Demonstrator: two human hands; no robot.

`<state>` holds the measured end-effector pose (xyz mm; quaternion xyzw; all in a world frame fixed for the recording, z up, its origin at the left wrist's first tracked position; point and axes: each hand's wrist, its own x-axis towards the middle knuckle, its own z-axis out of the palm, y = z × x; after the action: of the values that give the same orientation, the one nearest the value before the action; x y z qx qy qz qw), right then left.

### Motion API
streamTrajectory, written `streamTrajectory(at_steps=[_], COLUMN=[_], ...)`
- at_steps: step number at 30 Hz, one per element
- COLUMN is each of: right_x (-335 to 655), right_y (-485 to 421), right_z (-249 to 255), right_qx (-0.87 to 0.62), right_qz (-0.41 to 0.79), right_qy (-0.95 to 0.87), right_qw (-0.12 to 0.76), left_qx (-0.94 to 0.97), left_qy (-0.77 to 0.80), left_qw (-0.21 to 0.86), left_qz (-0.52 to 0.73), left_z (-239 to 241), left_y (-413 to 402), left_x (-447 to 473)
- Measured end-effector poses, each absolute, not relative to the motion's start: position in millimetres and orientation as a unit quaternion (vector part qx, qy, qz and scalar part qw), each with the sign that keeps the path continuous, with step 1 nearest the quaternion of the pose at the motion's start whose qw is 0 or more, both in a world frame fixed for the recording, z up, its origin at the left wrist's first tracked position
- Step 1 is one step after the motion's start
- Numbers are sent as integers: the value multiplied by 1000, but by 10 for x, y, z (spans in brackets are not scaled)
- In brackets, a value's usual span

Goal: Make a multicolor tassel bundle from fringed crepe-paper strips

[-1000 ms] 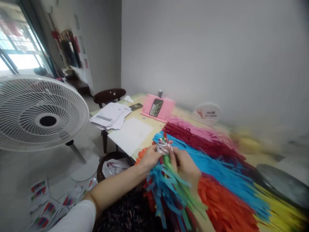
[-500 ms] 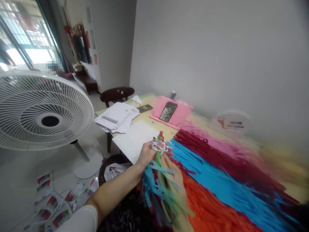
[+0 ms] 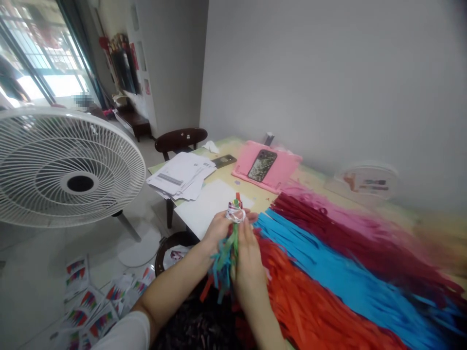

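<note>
A bundle of coloured paper strips (image 3: 222, 262), mostly blue and green with some red, hangs down between my two hands. White string (image 3: 235, 214) loops around its top, where a few short red, yellow and green ends stick up. My left hand (image 3: 218, 228) grips the bundle from the left, just below the string. Pressed along its right side is my right hand (image 3: 248, 250), fingers long and close together. Between the palms, part of the strips is hidden. Right of my hands lie orange-red strips (image 3: 299, 296) and blue strips (image 3: 321, 257) in long rows.
Dark red strips (image 3: 350, 243) and pink strips (image 3: 335, 211) lie further back. A phone (image 3: 262, 165) leans on a pink tablet case (image 3: 286, 167). Papers (image 3: 178, 177) cover the table's left corner. A white fan (image 3: 120, 146) stands at left, with printed packets (image 3: 85, 306) on the floor.
My right hand has closed in against the strips, which were spread loosely over it and now hang in a narrower bunch. The view has shifted slightly to the left.
</note>
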<state>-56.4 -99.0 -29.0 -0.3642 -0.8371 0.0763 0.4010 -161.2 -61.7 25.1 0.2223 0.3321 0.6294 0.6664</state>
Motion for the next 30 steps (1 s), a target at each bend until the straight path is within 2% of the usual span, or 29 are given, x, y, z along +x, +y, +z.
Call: streamTrajectory(at_steps=[4,9,12,17,22,26,30], right_x=[-531,-533,-503,-524,-740,-830,-805], right_y=[-1011,-1012,-778,-69,147,23,12], right_z=[-321,-337,-333,-422,-816,-1030,-986], right_qx=[-402,-393,-422,-481,-537,-555,-559], right_qz=[75,98,101,81,72,54,45], right_qy=[-824,-798,-798,-797,-790,-793,-798], right_qw=[393,446,418,358,285,247,222], left_qx=[200,212,221,322,432,486,519], left_qy=[327,311,350,514,616,706,781], left_qw=[674,688,660,497,353,231,122], left_qz=[631,621,627,621,556,460,325], left_z=[226,209,130,-108,-247,-209,-153], left_y=[-639,-661,-633,-643,-614,-465,-345], left_x=[-1613,-1601,-1639,-1870,-2360,-2851,-3289])
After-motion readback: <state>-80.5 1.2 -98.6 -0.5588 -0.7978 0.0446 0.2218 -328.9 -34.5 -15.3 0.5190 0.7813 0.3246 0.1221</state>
